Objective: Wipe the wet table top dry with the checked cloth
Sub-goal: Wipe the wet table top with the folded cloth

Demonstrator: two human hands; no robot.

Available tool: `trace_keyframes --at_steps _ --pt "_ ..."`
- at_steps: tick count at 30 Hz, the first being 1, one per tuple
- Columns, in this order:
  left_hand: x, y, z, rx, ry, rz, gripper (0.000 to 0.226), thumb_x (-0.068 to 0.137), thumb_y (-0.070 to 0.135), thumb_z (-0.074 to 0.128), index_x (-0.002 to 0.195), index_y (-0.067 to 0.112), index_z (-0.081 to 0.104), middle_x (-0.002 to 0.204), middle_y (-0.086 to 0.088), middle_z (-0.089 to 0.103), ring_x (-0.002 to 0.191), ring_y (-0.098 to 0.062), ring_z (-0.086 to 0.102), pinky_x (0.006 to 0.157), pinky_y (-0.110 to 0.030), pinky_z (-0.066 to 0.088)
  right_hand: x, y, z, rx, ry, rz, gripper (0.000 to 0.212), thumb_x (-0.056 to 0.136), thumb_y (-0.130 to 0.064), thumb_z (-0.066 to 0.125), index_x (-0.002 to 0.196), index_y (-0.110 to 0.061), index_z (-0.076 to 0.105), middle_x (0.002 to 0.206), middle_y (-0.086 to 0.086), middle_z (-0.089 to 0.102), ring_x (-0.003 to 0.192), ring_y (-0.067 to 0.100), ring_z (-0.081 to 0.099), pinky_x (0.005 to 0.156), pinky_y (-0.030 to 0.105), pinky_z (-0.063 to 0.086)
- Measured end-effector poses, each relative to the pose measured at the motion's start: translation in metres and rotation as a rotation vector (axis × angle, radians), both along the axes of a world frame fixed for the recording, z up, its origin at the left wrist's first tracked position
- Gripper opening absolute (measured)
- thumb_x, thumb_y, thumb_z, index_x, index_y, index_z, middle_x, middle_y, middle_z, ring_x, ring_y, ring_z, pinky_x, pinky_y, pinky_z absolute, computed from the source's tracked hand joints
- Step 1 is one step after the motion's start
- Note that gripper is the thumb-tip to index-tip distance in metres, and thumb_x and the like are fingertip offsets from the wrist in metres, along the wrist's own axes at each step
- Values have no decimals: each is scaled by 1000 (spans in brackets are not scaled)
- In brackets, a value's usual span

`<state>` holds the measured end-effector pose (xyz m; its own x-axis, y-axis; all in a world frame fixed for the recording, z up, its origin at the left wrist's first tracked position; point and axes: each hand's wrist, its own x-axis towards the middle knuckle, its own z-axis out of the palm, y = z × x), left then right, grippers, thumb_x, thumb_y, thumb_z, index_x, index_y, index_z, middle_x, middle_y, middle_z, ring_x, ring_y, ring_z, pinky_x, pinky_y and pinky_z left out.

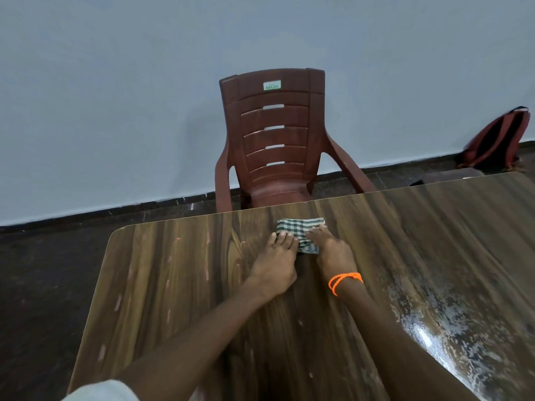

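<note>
Grey wall point(115, 96) fills the upper half, meeting dark floor point(43, 285) at a black skirting. Against it at 12 o'clock stands a brown plastic chair point(275, 134), drawn up to the far edge of the wood-grain table point(173, 285). At 2 o'clock a red backpack point(496, 140) leans on the wall. Near the table's far edge, at 12 o'clock from the person, lies the folded checked cloth point(299, 231). Both hands press flat on it: the left hand point(275, 264) covers its near-left corner, fingers pressed together, while the right hand point(333, 253) lies along its right side, fingers extended and close together. An orange band point(344, 280) circles the right wrist. At 4 o'clock a shiny wet patch point(451, 322) spreads over the tabletop, well apart from the cloth.
</note>
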<state>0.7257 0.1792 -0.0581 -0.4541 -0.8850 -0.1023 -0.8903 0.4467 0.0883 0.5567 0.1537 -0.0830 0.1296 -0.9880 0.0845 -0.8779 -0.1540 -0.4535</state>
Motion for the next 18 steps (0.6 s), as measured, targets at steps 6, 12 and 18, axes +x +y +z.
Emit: trace_keyframes --at_steps 6,12,18 --pt "9 -19 6 8 45 81 68 88 15 48 152 5 27 160 -12 26 149 -24 19 123 -41 6 27 -11 10 14 14 -59 50 82 6 49 118 -25 63 137 2 54 129 24 46 91 39 48" --pt "37 16 1 66 72 174 68 83 14 47 149 7 35 157 -13 32 147 -27 23 121 -45 15 51 25 1 14 -35 63 51 80 5 58 123 -22 63 138 0 53 137 18 35 91 36 48" --pt "15 76 1 137 100 131 71 82 23 36 150 7 32 158 -13 28 147 -29 19 121 -51 8 20 79 -2 -42 -117 54 55 71 16 57 113 -18 69 126 3 63 129 21 47 94 33 47"
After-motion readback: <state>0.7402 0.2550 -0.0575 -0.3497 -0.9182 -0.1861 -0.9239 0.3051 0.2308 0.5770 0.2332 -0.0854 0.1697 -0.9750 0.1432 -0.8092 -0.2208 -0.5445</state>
